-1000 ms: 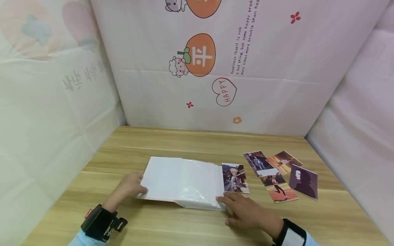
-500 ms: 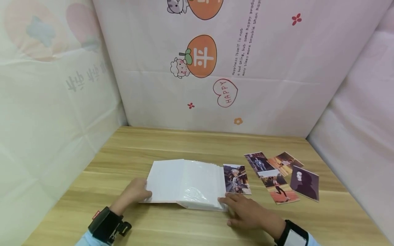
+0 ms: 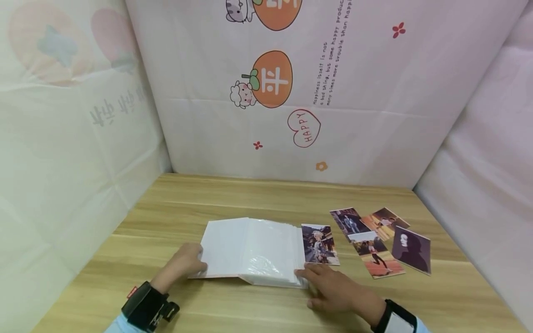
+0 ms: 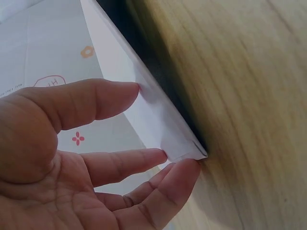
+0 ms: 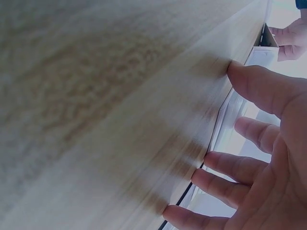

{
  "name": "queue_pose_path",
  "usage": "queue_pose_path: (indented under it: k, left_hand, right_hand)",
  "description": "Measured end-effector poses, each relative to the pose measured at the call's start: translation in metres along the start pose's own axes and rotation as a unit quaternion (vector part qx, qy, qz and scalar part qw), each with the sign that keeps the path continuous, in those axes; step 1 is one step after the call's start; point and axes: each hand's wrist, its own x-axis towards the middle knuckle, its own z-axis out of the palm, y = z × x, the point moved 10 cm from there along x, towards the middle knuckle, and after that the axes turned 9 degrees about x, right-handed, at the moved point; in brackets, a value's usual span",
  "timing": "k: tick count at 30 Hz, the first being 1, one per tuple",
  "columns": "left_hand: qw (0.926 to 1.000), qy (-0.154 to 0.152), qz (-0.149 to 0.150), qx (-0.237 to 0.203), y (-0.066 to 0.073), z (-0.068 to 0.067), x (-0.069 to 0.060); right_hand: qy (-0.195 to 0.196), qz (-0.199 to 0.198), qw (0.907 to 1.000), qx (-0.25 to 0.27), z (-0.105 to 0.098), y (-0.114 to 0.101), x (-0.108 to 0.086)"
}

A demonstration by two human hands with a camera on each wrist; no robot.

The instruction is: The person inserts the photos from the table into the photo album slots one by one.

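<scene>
A white photo album lies spread on the wooden table, with clear plastic sleeves on its right side. My left hand holds the outer edge of the left cover, which tilts up a little. In the left wrist view, the thumb touches the white cover, and the other fingers meet its corner. My right hand rests at the lower right corner of the sleeves, fingers spread. The right wrist view has those fingertips on the table and along the album's edge.
A loose photo lies against the album's right edge. Farther right are several more photos, including a running figure and a dark silhouette. A printed white cloth stands behind the table, with cloth walls at both sides.
My left hand has shifted slightly right with the left cover's outer edge, which now tilts up more. The right hand has stayed at the sleeves' corner. The loose photos have not moved.
</scene>
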Motion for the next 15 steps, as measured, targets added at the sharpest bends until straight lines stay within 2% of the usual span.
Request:
queue_pose_path:
  k: [5, 9, 10, 12, 15]
  left_hand:
    - [0.9999, 0.008, 0.009, 0.004, 0.002, -0.001, -0.001]
    - [0.9985, 0.032, 0.026, 0.036, 0.01, -0.006, -0.003]
    - [0.9976, 0.041, 0.038, 0.042, 0.015, -0.007, -0.004]
    - [0.9933, 0.064, 0.081, 0.051, 0.029, -0.01, -0.006]
    - [0.9803, 0.078, 0.175, 0.048, 0.056, -0.008, -0.012]
  right_hand:
    - [-0.003, 0.004, 1.0, 0.003, 0.002, 0.001, -0.001]
    - [-0.009, 0.009, 0.9999, 0.008, 0.003, 0.003, -0.001]
    - [-0.009, 0.01, 0.9999, 0.008, 0.003, 0.003, -0.001]
    - [-0.008, 0.009, 0.9999, 0.005, 0.003, 0.003, -0.001]
    - [-0.005, 0.006, 1.0, 0.0, 0.002, 0.003, -0.001]
